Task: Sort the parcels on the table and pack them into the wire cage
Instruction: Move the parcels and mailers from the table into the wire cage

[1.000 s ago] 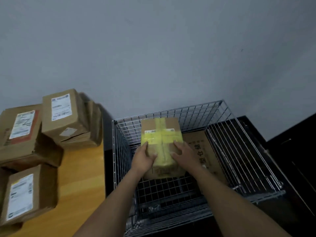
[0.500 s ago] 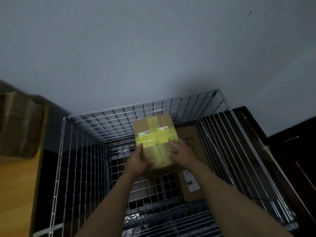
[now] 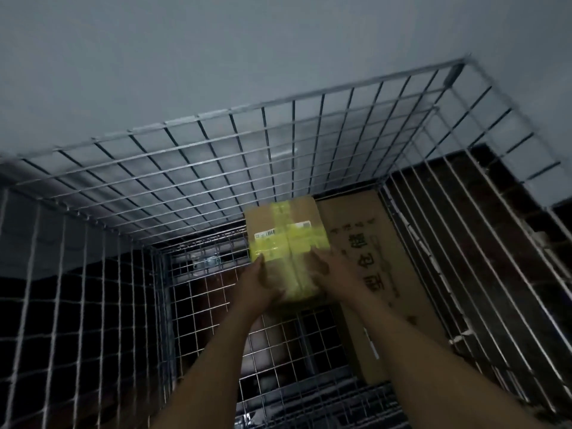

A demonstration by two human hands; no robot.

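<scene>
Head view, the only one. Both arms reach down into the wire cage (image 3: 198,168), deep near its far wall. Left hand (image 3: 258,281) and right hand (image 3: 329,274) clasp a small cardboard parcel (image 3: 286,243) crossed with yellow tape (image 3: 291,246), one hand on each near corner, fingers wrapped narrow round the box edges, thumbs on top. A white barcode label (image 3: 264,234) sits on the parcel's top face.

The parcel is inside the cage, just beside a large flat carton (image 3: 371,261) that lies along the cage's right side, printed with dark characters. The parcel's right edge appears to touch or overlap the carton's left edge; motion blur, cannot tell which. Cannot tell whether the parcel rests on the mesh floor (image 3: 278,345) or hangs just above it.

Judgement: the two-handed side grip keeps the box level while it goes low; placing it tight against the carton and the back wall saves floor space for the rest. The left half of the floor looks free. Step in hand: setting down. Releasing would call for sliding the fingers out sideways without nudging the box off line.

The table is out of frame.
</scene>
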